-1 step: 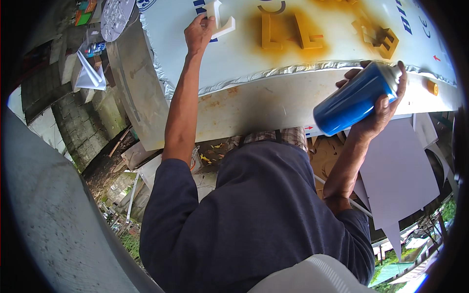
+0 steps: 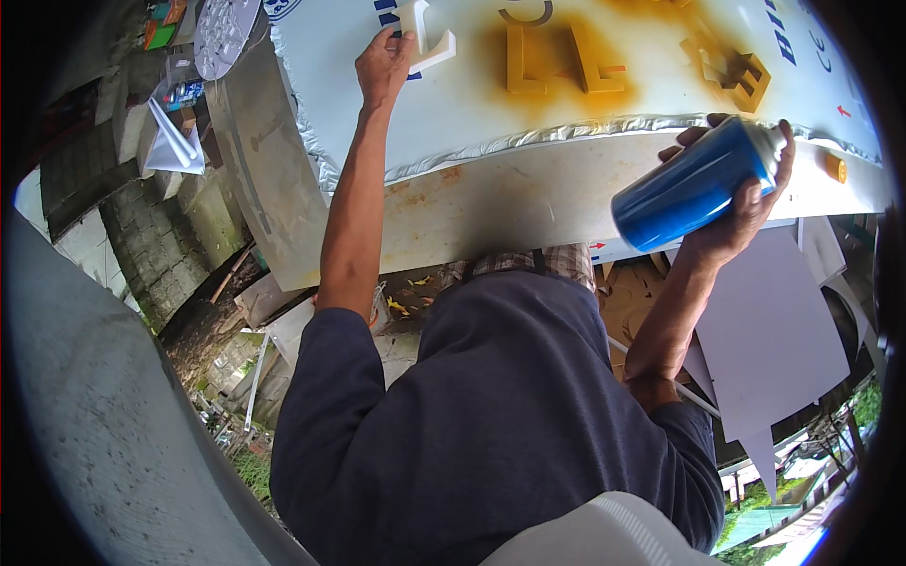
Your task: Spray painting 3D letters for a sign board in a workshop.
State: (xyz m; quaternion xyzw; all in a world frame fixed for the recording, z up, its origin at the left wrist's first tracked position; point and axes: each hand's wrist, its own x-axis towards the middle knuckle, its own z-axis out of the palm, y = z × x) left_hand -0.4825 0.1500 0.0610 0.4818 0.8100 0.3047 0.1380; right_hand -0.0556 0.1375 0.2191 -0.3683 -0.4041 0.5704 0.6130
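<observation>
My left hand [image 2: 385,68] is at the far left of the pale sheet [image 2: 453,123], its fingers closed on the upright of a white L-shaped block letter [image 2: 432,55]. My right hand [image 2: 741,212] is wrapped round a blue spray can [image 2: 694,189] with a silvery top, held tilted above the table's near edge. The can's top points up and to the right, partly behind my fingers. Between my hands, yellow-brown painted block letters, among them one L-shaped piece [image 2: 595,71] and another [image 2: 522,71], lie on the sheet amid matching overspray.
Another painted letter [image 2: 748,85] lies on the far right of the sheet. A yellow cap [image 2: 835,168] sits on the bare table edge [image 2: 547,184]. Large white sheets [image 2: 769,330] stand below the table at right. Folded white paper [image 2: 175,141] lies off the table at left.
The spray can and my right hand have shifted slightly to the right, and the can lies a little flatter. My left hand and the white letter stay in place.
</observation>
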